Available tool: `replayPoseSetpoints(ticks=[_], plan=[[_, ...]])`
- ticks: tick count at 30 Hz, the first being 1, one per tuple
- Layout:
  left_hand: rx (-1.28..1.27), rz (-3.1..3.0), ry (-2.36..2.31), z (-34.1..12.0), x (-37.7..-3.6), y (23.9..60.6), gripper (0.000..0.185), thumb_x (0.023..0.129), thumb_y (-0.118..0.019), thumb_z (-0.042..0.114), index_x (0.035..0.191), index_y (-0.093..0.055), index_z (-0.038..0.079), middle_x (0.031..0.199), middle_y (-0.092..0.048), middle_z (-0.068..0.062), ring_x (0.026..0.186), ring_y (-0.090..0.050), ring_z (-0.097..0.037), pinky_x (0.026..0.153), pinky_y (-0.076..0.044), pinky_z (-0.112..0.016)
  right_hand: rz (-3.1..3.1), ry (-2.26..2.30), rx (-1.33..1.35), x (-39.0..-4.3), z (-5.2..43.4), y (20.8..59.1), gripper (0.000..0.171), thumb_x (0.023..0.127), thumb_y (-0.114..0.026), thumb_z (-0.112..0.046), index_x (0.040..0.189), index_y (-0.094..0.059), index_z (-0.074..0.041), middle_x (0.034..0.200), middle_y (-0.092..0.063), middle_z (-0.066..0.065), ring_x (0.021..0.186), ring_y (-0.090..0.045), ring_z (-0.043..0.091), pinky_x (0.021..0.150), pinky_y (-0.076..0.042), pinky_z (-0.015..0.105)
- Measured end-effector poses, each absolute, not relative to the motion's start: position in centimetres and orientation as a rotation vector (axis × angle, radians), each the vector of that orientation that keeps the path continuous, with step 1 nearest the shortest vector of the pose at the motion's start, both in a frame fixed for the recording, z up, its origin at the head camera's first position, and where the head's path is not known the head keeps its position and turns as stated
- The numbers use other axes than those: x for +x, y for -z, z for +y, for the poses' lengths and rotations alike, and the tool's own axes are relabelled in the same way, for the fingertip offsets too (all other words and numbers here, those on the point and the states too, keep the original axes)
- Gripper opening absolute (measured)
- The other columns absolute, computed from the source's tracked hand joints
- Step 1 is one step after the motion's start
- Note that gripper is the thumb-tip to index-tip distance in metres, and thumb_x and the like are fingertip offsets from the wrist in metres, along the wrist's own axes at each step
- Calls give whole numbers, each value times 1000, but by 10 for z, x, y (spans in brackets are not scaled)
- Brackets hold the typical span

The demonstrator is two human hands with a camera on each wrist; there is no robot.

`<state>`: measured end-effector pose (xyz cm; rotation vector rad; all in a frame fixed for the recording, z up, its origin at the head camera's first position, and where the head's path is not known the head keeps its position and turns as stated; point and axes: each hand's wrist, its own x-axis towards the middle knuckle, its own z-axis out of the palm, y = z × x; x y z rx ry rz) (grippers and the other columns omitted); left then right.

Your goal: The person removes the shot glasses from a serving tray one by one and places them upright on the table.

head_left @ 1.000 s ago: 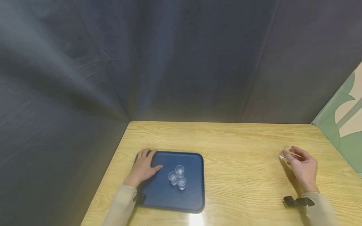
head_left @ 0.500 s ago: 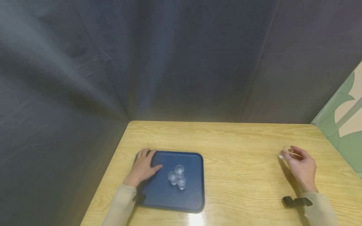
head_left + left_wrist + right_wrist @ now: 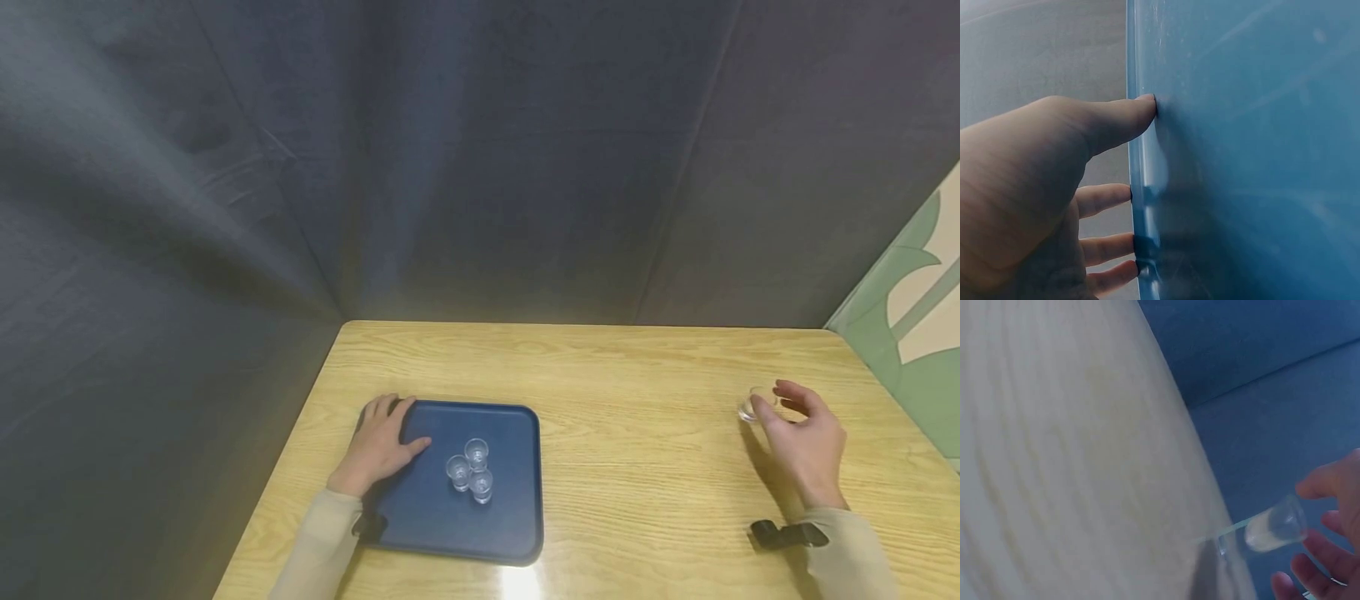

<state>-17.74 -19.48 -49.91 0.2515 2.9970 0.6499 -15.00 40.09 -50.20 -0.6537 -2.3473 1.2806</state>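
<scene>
A dark blue tray [image 3: 502, 525] lies on the wooden table [image 3: 637, 467] at the front left. Three small clear cups [image 3: 470, 472] stand clustered near its middle. My left hand [image 3: 390, 429] rests flat on the tray's far left corner, with the thumb on the tray floor [image 3: 1241, 156] and the fingers [image 3: 1107, 247] outside the rim. At the right, a fourth small clear cup [image 3: 748, 407] stands on the table. My right hand [image 3: 772, 398] hovers round it with fingers spread; the fingertips [image 3: 1329, 481] are close to the cup [image 3: 1270, 529], and contact is unclear.
Dark fabric screens [image 3: 480, 167] close off the back and left of the table. A green patterned wall [image 3: 915, 333] stands beyond the right edge. Black wrist mounts [image 3: 787, 535] sit on both sleeves. Bare wood lies between tray and right hand.
My right hand's fingers have spread and lifted off the small cup they were pinching. The left hand, tray and three cups have not moved.
</scene>
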Motion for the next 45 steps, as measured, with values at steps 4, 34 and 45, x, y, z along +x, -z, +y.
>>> replayPoseSetpoints(ticks=[4, 34, 45], plan=[[252, 2999, -646, -195, -176, 498, 77, 97, -76, 42, 160, -46, 8, 165, -37, -29, 156, -28, -51, 121, -36, -72, -2308, -1200, -602, -150, 391, 491, 51, 97, -76, -31, 140, -68, -5, 105, -56, -38, 98, -50, -16, 78, -41, 3], [244, 3001, -636, -194, -177, 498, 78, 97, -76, 42, 160, -46, 8, 166, -36, -28, 156, -27, -50, 123, -36, -70, -2449, -1284, -20, -147, 285, 484, 36, 102, -74, -24, 131, -70, -4, 129, -71, 6, 107, -56, -12, 81, -51, 4], [242, 3004, -619, -194, -177, 500, 78, 97, -76, 43, 160, -46, 8, 166, -36, -28, 156, -28, -50, 122, -36, -71, -2496, -1368, 137, -139, 244, 487, 33, 99, -77, -16, 129, -71, -3, 131, -73, 16, 110, -59, -5, 85, -59, 19]])
